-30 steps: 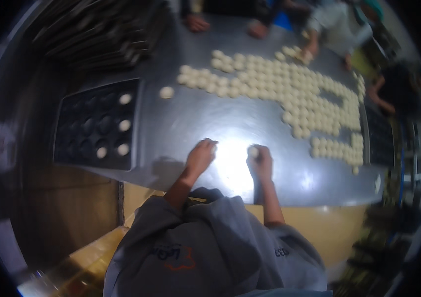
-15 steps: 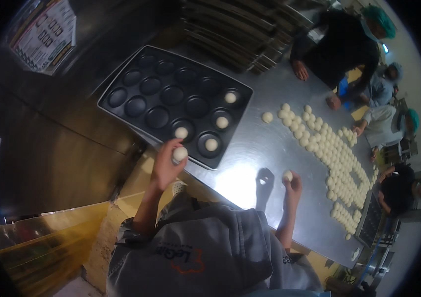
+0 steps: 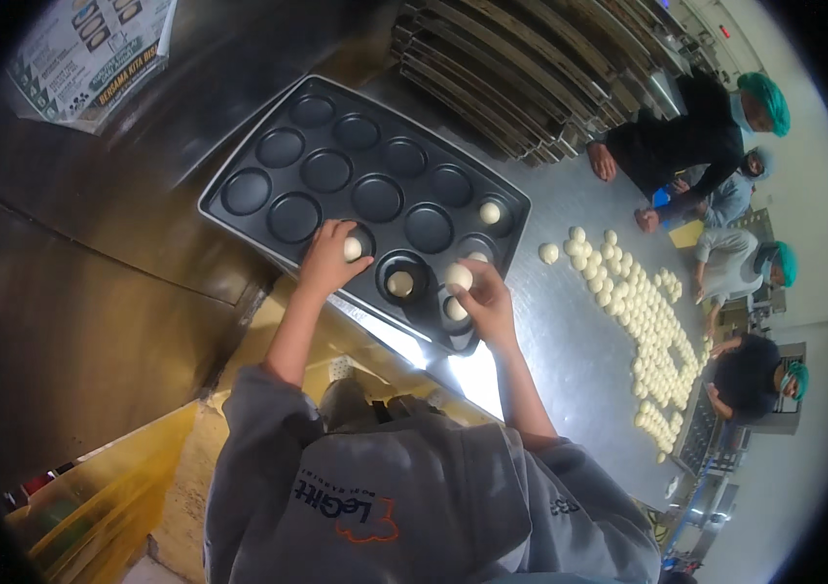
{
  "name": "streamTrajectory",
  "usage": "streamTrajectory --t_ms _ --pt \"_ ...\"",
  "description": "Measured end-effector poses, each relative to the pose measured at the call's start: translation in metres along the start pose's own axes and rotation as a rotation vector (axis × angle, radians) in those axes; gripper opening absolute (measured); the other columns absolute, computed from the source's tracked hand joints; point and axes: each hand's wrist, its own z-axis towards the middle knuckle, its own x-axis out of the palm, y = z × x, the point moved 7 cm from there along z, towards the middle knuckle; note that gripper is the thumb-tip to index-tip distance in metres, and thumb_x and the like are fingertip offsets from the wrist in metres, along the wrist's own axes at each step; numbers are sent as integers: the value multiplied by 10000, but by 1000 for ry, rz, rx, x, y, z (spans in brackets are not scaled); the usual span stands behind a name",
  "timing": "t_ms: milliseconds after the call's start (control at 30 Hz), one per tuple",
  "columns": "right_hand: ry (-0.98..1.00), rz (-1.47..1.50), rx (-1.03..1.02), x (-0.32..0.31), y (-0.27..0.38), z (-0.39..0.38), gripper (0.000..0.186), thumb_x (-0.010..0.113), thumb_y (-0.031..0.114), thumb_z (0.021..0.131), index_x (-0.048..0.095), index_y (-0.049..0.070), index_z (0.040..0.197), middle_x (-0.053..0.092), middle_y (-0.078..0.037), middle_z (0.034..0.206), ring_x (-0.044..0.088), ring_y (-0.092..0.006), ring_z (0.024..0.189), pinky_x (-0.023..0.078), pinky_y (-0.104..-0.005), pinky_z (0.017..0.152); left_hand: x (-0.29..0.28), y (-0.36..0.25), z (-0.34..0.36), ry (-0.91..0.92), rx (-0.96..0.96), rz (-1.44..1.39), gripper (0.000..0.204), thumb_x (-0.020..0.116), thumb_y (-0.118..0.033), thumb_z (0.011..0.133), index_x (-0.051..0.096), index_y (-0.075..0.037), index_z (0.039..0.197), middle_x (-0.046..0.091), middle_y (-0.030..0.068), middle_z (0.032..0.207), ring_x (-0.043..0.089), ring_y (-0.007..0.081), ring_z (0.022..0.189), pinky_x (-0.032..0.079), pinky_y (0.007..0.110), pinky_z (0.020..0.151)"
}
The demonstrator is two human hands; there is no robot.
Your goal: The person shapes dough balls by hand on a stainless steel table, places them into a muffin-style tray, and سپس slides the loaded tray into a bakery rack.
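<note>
- Directions are taken from the centre of the view.
- At 10 o'clock, the thumb and fingers of the left hand (image 3: 324,265) are curved around a pale dough ball (image 3: 353,249) at a tray cup; whether it is gripped cannot be told.
- At 3 o'clock, a second ball (image 3: 459,277) is pinched between the thumb and fingers of the right hand (image 3: 490,310), above the tray.
- Both hands are reached over a dark tray (image 3: 337,205) with round cups, set toward 11 o'clock; a shadowed ball (image 3: 399,283) is seated in the cup between them.
- Beside the right hand, another ball (image 3: 455,309) is partly covered.
- Toward 3 and 4 o'clock, many dough balls (image 3: 662,360) are clustered on a steel table (image 3: 570,341).
- At 1 o'clock, metal trays (image 3: 521,78) are stacked.
- At 2 o'clock, a co-worker (image 3: 691,127) in dark clothing and a green cap is seen.
</note>
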Motion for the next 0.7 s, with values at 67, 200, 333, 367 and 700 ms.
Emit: streamTrajectory --t_ms 67,200,333,367,700 --pt "32 31 75 -1 -14 0 401 718 35 912 586 29 1291 654 -85 1177 642 -165 1084 520 -308 933 1 7 -2 24 38 -129 495 763 -47 771 617 -49 1243 618 161 1180 607 371 1105 497 429 971" --pt "71 -57 112 2 -40 42 377 725 50 895 610 45 1254 655 -94 1165 649 -183 1091 546 -320 901 4 21 5 214 31 -170 434 747 -31 779 632 -64 1195 631 147 1137 618 375 1075 514 422 938" --pt "-45 -515 -178 17 -37 109 419 784 91 818 641 83 1212 628 -125 1155 650 -284 1064 542 -379 914 -6 13 8 238 -18 -125 432 758 -25 778 623 -103 1181 609 101 1169 604 354 1126 522 446 931" --pt "-34 -608 -210 22 -46 124 430 797 99 797 648 90 1201 619 -136 1152 647 -309 1050 538 -397 918 -5 14 5 227 -25 -81 418 751 -25 779 624 -95 1171 608 105 1165 600 354 1128 517 437 938" --pt "-204 -487 -259 26 -22 118 303 744 28 814 641 20 1099 654 -169 1006 667 -330 945 522 -445 868 -15 11 -7 16 46 -6 286 708 -150 839 657 -122 1119 619 64 1166 610 323 1110 521 431 914"
